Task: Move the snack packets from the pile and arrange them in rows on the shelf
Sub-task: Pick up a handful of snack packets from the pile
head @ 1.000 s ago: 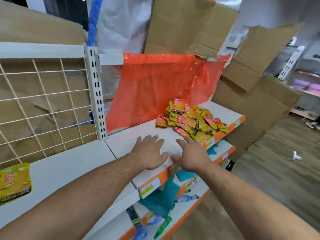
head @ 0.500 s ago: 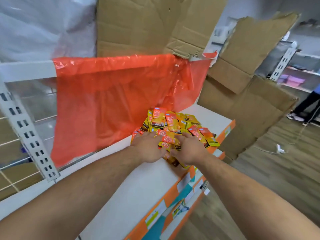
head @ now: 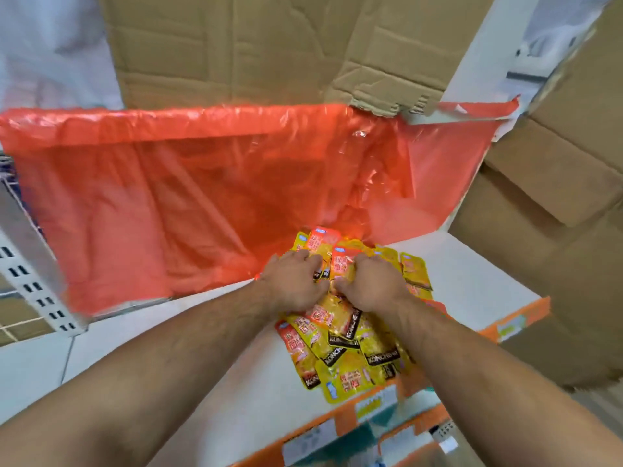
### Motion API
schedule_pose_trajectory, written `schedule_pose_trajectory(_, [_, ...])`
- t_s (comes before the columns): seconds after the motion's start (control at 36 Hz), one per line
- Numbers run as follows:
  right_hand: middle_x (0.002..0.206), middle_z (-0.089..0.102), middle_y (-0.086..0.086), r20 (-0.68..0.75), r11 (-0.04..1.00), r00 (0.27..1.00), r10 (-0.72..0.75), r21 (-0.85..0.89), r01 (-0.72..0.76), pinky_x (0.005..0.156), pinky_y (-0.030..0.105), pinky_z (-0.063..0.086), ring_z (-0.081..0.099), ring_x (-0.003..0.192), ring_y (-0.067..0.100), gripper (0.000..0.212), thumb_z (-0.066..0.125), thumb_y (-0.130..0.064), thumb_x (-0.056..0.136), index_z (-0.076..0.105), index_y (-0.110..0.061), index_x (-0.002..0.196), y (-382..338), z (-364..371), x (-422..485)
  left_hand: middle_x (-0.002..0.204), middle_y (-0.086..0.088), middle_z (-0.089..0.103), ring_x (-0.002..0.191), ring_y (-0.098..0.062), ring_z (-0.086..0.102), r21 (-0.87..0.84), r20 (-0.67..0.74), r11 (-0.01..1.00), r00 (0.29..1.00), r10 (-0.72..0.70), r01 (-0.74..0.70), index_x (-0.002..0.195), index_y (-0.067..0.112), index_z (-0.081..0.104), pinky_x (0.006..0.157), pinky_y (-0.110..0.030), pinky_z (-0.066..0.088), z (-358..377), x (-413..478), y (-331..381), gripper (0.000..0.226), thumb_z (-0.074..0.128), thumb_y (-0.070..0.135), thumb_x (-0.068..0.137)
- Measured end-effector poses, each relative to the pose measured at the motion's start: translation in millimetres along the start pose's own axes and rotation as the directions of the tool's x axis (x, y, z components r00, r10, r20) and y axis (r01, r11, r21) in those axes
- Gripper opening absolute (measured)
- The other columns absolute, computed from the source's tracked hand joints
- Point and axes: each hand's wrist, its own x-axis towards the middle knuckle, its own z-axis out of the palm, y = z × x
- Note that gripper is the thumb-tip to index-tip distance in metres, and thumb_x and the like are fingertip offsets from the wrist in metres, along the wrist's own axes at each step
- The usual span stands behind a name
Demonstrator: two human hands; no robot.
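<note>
Pile: the snack packets lie heaped on the white shelf, toward its right end, the nearest ones hanging out to the orange front edge.
Left hand: the left hand is down on the top of the heap, fingers curled tight into the packets, gathering a bunch.
Right hand: the right hand is just beside it, knuckles nearly touching, closed round a red-and-yellow packet at the top.
Step in hand: a two-handed scoop, by the look of it.
How to do it well: squeeze from both sides and lift straight up; slick foil slides, so a modest bunch beats a big one, and mind those packets at the lip.
Where to lay them: the bare shelf to the left looks the place for rows.
Hidden: fingertips are buried, so how many packets each hand has, I cannot tell.
Behind: the orange plastic sheet covers the back of the shelf and the heap's far edge.
Blur: lower shelves are smeared; price labels unreadable.
</note>
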Motion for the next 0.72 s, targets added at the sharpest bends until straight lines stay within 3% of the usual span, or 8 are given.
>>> schedule_pose_trajectory(0.19, [0.127,0.063,0.012,0.014,0.997,0.997,-0.072,0.019,0.071,0.085,0.037,0.05,0.06,0.118,0.032,0.081,0.057,-0.068,0.086,0.039,-0.008,0.138,21,-2,29,0.127,-0.01,0.057,0.123,-0.033,0.05,-0.123,-0.055,0.968,0.972,-0.228,0.22,0.129,0.017,0.052,0.099,-0.043,0.045,2,23,20,0.048,0.042,0.049,0.093])
schedule_pose_trajectory(0.42, [0.123,0.064,0.008,0.009,0.99,0.995,-0.104,0.097,0.103,0.081,0.035,0.05,0.063,0.113,0.03,0.077,0.069,-0.067,0.077,0.047,-0.011,0.126,35,-2,46,0.102,-0.015,0.066,0.099,-0.038,0.061,-0.242,-0.101,0.884,0.895,-0.434,0.401,0.11,0.014,0.05,0.077,-0.041,0.052,3,38,31,0.029,0.058,0.034,0.09])
schedule_pose_trajectory(0.58, [0.124,0.064,0.01,0.026,0.986,0.995,-0.095,0.141,0.09,0.081,0.035,0.05,0.063,0.112,0.031,0.067,0.073,-0.054,0.081,0.049,-0.007,0.124,40,-6,55,0.113,-0.013,0.059,0.107,-0.036,0.057,-0.238,-0.159,0.844,0.838,-0.523,0.481,0.119,0.013,0.043,0.085,-0.042,0.045,1,46,37,0.051,0.071,0.029,0.079])
schedule_pose_trajectory(0.72, [0.123,0.064,0.011,0.012,0.974,0.998,-0.066,0.217,0.062,0.076,0.034,0.048,0.064,0.111,0.032,0.064,0.08,-0.044,0.079,0.049,-0.007,0.122,45,-8,58,0.108,-0.014,0.062,0.103,-0.036,0.061,-0.384,-0.151,0.765,0.783,-0.604,0.517,0.108,0.009,0.051,0.078,-0.039,0.046,-3,51,41,0.038,0.069,0.018,0.076])
